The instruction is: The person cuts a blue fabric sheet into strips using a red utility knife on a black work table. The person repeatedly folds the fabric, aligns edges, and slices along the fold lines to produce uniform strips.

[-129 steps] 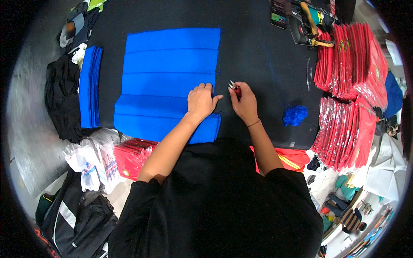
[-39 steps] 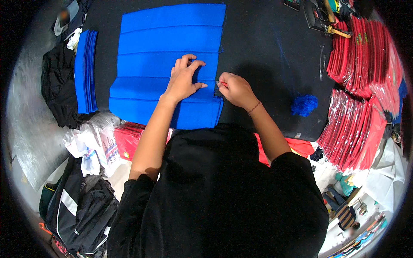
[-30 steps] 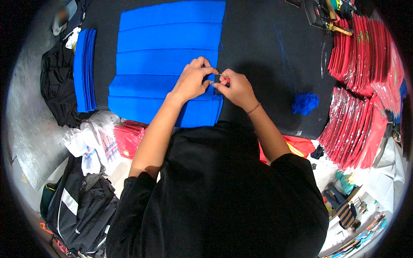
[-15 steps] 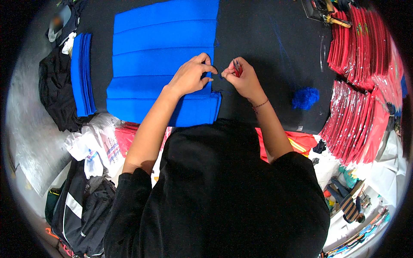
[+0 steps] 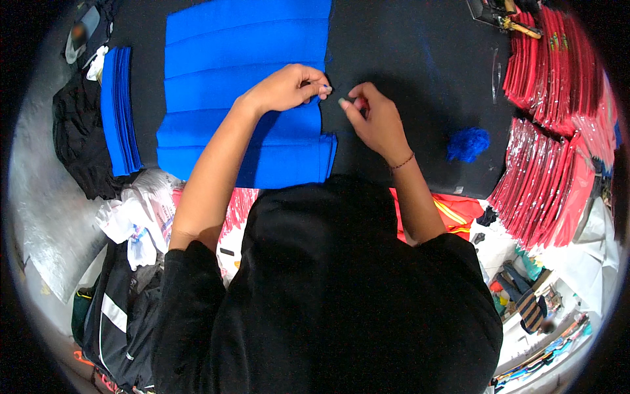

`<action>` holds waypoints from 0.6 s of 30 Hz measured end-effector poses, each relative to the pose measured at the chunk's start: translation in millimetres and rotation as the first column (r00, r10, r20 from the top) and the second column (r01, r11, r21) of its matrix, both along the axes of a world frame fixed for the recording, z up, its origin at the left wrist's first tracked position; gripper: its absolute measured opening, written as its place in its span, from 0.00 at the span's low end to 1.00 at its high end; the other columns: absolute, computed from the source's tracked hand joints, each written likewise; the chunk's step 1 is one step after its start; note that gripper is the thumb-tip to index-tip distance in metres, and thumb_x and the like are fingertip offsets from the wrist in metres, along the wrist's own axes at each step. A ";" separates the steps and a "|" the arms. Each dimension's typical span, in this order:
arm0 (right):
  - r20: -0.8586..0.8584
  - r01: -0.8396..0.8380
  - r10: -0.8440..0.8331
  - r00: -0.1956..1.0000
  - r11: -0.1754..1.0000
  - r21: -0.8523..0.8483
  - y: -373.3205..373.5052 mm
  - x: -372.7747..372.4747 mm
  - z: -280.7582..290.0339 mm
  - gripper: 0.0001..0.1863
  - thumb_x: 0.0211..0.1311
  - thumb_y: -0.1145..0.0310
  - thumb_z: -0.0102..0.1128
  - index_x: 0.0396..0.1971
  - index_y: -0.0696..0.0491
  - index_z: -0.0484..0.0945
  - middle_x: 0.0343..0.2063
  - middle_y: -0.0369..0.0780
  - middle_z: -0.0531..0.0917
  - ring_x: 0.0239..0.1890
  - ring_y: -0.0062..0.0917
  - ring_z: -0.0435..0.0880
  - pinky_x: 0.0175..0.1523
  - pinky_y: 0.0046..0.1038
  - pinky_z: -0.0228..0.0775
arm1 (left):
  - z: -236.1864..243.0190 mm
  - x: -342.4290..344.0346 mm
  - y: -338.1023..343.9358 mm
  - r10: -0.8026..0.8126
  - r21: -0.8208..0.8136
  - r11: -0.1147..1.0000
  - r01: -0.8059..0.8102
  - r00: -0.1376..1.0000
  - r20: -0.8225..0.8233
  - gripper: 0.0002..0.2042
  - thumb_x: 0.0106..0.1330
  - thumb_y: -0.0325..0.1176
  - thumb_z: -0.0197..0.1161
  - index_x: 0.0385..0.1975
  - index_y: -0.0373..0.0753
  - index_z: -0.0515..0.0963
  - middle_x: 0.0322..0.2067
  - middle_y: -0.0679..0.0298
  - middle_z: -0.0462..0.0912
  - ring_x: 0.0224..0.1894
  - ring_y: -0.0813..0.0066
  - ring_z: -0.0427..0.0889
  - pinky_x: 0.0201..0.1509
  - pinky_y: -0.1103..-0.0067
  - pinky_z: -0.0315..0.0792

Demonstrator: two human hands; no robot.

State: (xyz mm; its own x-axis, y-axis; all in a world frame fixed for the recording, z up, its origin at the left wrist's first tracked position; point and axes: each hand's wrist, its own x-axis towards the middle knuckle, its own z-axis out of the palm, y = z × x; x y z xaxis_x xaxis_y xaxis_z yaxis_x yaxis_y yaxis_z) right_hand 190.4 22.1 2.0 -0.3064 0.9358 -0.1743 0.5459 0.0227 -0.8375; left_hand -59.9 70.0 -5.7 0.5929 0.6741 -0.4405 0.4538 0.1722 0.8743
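Note:
My left hand [image 5: 283, 88] is pinched near the right edge of the pleated blue fabric [image 5: 216, 39], with a tiny blue bit, perhaps thread, at its fingertips. Just to the right, over the black tabletop [image 5: 407, 98], my right hand [image 5: 380, 125] curls around red-handled snips [image 5: 363, 105], mostly hidden in the fingers; its thumb is apart from the left hand. A tangle of blue threads [image 5: 468, 144] lies to the right of my right wrist.
Folded blue pieces [image 5: 121, 108] and dark clothing [image 5: 79, 144] sit at left. Stacks of red bagged items [image 5: 538, 184] line the right edge, below tools [image 5: 518, 27]. White plastic bags [image 5: 134, 223] lie below left. Another person in stripes [image 5: 528, 312] is at lower right.
Both hands have moved up and away from the cut near the fabric's right edge. The snips, whose blades showed half a second ago, are now mostly hidden in my right hand.

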 end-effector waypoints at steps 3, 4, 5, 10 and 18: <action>-0.073 -0.132 0.127 0.989 0.988 -0.077 -13.5 -0.8 -1.9 0.18 0.62 0.60 0.73 0.41 0.53 0.76 0.30 0.46 0.84 0.34 0.40 0.87 0.40 0.38 0.78 | -1.3 4.6 1.0 0.020 0.033 0.999 -0.021 0.999 0.025 0.13 0.79 0.38 0.59 0.41 0.35 0.84 0.31 0.68 0.86 0.29 0.82 0.78 0.35 0.79 0.75; -0.111 -0.157 0.149 0.983 0.985 -0.068 -18.2 -2.9 -3.6 0.18 0.62 0.59 0.73 0.42 0.53 0.76 0.30 0.46 0.85 0.34 0.40 0.87 0.40 0.38 0.78 | 0.6 6.2 1.7 0.018 0.033 0.999 -0.019 1.000 0.019 0.13 0.78 0.39 0.60 0.40 0.36 0.84 0.30 0.68 0.85 0.28 0.81 0.79 0.33 0.77 0.76; -0.141 -0.147 0.136 0.981 0.986 -0.074 -21.8 -5.1 -4.3 0.16 0.64 0.61 0.72 0.42 0.53 0.76 0.31 0.47 0.85 0.34 0.41 0.87 0.40 0.38 0.78 | -1.2 7.0 2.9 0.000 0.034 0.999 0.000 1.000 0.009 0.14 0.78 0.40 0.60 0.40 0.36 0.84 0.30 0.67 0.86 0.27 0.80 0.79 0.33 0.77 0.76; -0.116 -0.102 0.100 0.988 0.995 -0.014 -20.1 -17.4 -15.2 0.13 0.67 0.63 0.68 0.43 0.52 0.76 0.33 0.46 0.84 0.36 0.43 0.87 0.41 0.40 0.77 | -4.8 7.1 14.7 -0.048 0.027 0.998 0.048 0.999 0.016 0.16 0.79 0.43 0.58 0.39 0.36 0.84 0.32 0.65 0.88 0.25 0.77 0.80 0.33 0.76 0.76; -0.018 -0.114 0.117 0.993 0.985 0.128 -13.4 -25.5 -25.0 0.12 0.69 0.61 0.66 0.44 0.53 0.77 0.35 0.46 0.85 0.38 0.44 0.87 0.42 0.43 0.78 | -4.6 5.9 18.8 -0.120 0.032 0.992 0.119 0.993 0.022 0.15 0.80 0.42 0.57 0.43 0.36 0.84 0.33 0.68 0.86 0.31 0.81 0.80 0.36 0.78 0.77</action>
